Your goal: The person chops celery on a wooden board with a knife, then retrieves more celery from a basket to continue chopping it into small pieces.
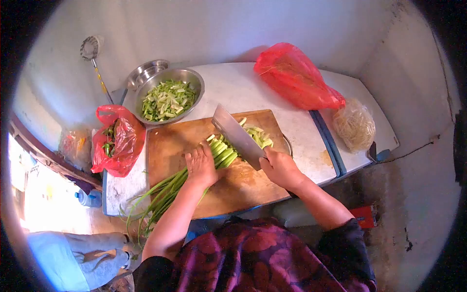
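Observation:
My right hand [281, 169] is wrapped round the handle of a cleaver [238, 136]. Its broad blade stands tilted over the wooden cutting board [168, 141], at the cut ends of a bunch of long green stalks [223, 153]. My left hand [200, 164] presses the bunch down, its fingers bent over the stalks just left of the blade. The long thin ends [163, 194] trail over the board's front left edge. Beyond the blade lie chopped green pieces [259, 135]. Whether the blade touches the stalks is hard to tell.
Behind the board, a steel bowl [198, 92] holds chopped green pieces; another metal bowl [154, 66] sits behind it. A red bag [129, 141] with green vegetables stands left. Another red bag [292, 78] and a bundle of dry noodles [355, 125] lie right. Someone's legs [99, 263] show lower left.

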Motion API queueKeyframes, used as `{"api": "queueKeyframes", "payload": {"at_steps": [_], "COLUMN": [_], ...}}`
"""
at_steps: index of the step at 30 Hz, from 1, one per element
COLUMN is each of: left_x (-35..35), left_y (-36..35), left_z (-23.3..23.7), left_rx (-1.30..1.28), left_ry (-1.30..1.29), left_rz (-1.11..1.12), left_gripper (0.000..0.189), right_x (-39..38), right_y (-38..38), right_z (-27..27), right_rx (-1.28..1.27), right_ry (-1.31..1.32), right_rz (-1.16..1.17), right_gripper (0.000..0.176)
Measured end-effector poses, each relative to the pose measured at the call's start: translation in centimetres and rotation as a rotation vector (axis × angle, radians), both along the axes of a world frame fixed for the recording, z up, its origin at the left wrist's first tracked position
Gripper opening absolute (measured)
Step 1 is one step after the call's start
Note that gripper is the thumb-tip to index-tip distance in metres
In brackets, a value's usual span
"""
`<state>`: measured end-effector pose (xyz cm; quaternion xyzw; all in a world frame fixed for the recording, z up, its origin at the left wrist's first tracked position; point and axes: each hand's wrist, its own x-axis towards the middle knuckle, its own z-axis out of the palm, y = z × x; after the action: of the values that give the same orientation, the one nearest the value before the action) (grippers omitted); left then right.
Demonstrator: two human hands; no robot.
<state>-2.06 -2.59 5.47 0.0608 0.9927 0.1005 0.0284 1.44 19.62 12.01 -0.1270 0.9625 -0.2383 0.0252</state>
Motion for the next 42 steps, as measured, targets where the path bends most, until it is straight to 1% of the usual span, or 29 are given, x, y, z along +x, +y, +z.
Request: {"api": "queueKeyframes", "payload": {"at_steps": [1,4,7,10,13,14,16,17,20,23,26,29,32,34,38,40,42], "left_x": [0.5,2.3,3.7,3.4,3.4,3.4,3.5,3.5,3.3,3.1,2.9,2.7,2.7,2.7,2.6,2.5,2.5], "left_y": [-0.2,-1.3,-2.1,-2.0,-2.1,-2.1,-2.1,-2.1,-2.1,-2.3,-2.4,-2.5,-2.6,-2.8,-2.8,-2.8,-2.5], "left_z": [0.5,0.1,-1.6,-2.1,-2.4,-2.4,-2.6,-2.7,-3.2,-3.2,-3.7,-4.6,-4.4,-4.5,-4.6,-4.5,-4.6], "left_rx": [0.012,-0.062,-0.101,0.006,0.01,-0.006,-0.037,-0.038,-0.038,-0.035,-0.006,-0.015,-0.069,-0.076,-0.074,-0.1,-0.05], "left_ry": [-0.028,-0.007,0.124,0.028,0.043,0.078,0.147,0.145,0.133,0.122,0.144,0.222,0.292,0.326,0.273,0.292,0.244], "left_rz": [0.015,0.079,0.078,0.102,0.078,0.062,0.028,0.021,0.007,-0.003,-0.01,-0.02,-0.039,-0.044,-0.046,-0.045,-0.05], "left_gripper": [0.111,0.119,0.115,0.11,0.105,0.1,0.091,0.09,0.086,0.082,0.078,0.074,0.072,0.072,0.074,0.076,0.076], "right_x": [0.3,1.1,1.7,2.1,2.4,2.4,1.9,1.6,0.9,0.2,-1.3,-3.1,-4.5,-5.4,-6.8,-6.7,-5.5], "right_y": [0.0,0.1,-0.4,-1.0,-1.6,-1.8,-1.9,-1.9,-1.8,-2.3,-2.9,-3.6,-5.5,-6.0,-7.4,-6.6,-5.6], "right_z": [0.2,0.9,1.6,1.6,1.5,1.5,0.6,0.1,-1.2,-0.8,-0.2,0.6,3.6,4.2,3.6,2.0,-0.1], "right_rx": [0.006,0.029,0.08,0.118,0.141,0.147,0.257,0.313,0.373,0.278,0.327,0.446,0.424,0.423,0.442,0.407,0.389], "right_ry": [0.01,0.022,0.035,0.053,0.053,0.049,0.054,0.056,0.097,0.047,-0.029,-0.115,-0.387,-0.428,-0.517,-0.39,-0.307], "right_rz": [0.004,0.027,0.061,0.101,0.143,0.157,0.199,0.219,0.312,0.283,0.279,0.385,0.222,0.235,0.225,0.243,0.239], "right_gripper": [0.025,0.025,0.024,0.023,0.022,0.022,0.022,0.022,0.021,0.02,0.019,0.021,0.024,0.025,0.027,0.026,0.025]}}
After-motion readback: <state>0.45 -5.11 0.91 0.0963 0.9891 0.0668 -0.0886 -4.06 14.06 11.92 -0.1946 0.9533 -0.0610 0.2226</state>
